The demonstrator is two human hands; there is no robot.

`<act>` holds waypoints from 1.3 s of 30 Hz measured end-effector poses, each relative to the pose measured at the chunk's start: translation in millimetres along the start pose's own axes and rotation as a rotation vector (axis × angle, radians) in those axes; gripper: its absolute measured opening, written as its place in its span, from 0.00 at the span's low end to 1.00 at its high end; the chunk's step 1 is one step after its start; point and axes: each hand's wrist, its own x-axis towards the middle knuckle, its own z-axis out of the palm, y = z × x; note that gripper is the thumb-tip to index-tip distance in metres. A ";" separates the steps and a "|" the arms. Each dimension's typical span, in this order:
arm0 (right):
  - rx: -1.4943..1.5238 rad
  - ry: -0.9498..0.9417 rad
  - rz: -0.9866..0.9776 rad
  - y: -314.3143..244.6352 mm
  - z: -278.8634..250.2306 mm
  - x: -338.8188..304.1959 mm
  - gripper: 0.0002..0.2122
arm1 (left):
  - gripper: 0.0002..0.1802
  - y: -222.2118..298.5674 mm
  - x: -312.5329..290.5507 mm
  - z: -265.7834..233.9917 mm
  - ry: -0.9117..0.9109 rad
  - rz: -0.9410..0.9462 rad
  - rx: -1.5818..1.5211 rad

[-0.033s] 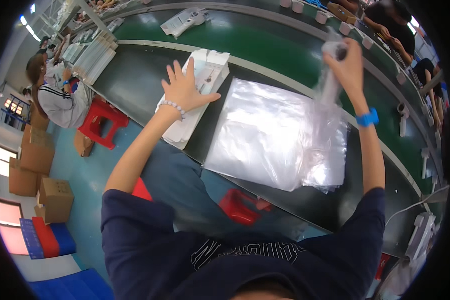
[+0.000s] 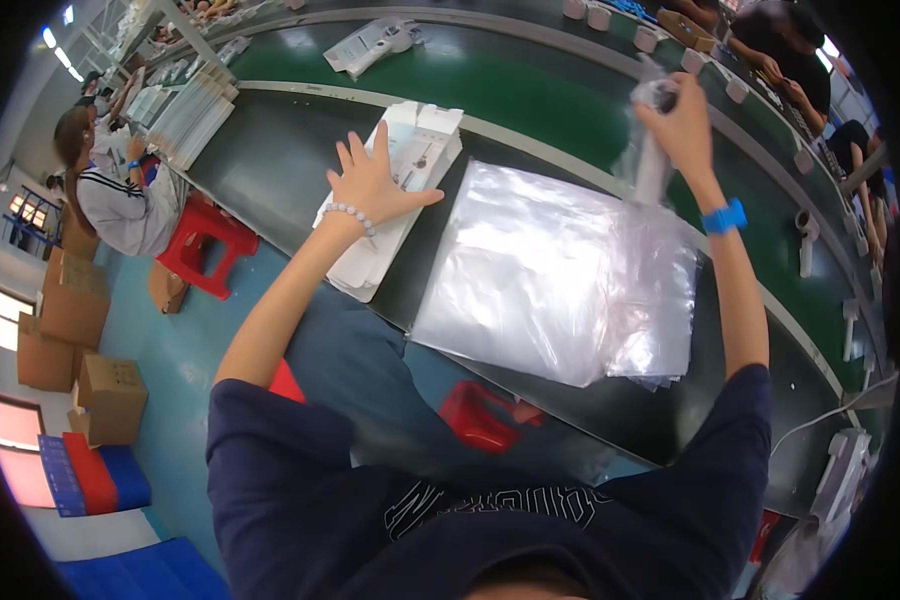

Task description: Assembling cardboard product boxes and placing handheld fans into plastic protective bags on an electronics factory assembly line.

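Observation:
My left hand (image 2: 370,188) is spread open over a small pile of flat white cartons (image 2: 425,140) printed with a product picture; whether the palm touches them cannot be made out. Over the far edge of the bench, my right hand (image 2: 686,135) is closed around the top of a white handheld device (image 2: 652,172) with a round head. Clear plastic film wraps the device, and its handle points down toward me. Between my hands lies a wide stack of clear plastic bags (image 2: 520,275). Smaller clear bags (image 2: 655,300) overlap its right side, just below the held device.
A green conveyor belt (image 2: 530,110) runs beyond the dark bench, carrying a bagged white device (image 2: 375,45). More white devices (image 2: 806,240) lie at right. A co-worker (image 2: 120,200) sits at left near a red stool (image 2: 210,245). Cardboard boxes (image 2: 110,400) stand on the floor.
My right hand has shifted slightly left with the bagged device. My left hand stays spread over the cartons.

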 end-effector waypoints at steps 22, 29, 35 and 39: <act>0.620 -0.486 -0.408 -98.9 -8.8 -48.7 0.19 | 0.54 24.1 -9.7 -52.4 0.444 0.483 -0.416; 0.446 -0.292 -0.311 -115.5 -0.6 -89.7 0.28 | 0.51 64.9 -37.0 -70.2 0.492 0.538 -0.440; 0.565 -0.191 -0.218 -124.7 -7.4 -98.7 0.31 | 0.48 78.9 -50.3 -69.3 0.597 0.501 -0.378; 0.792 -0.267 -0.135 -120.1 -13.6 -91.6 0.27 | 0.45 79.9 -52.5 -64.2 0.654 0.497 -0.318</act>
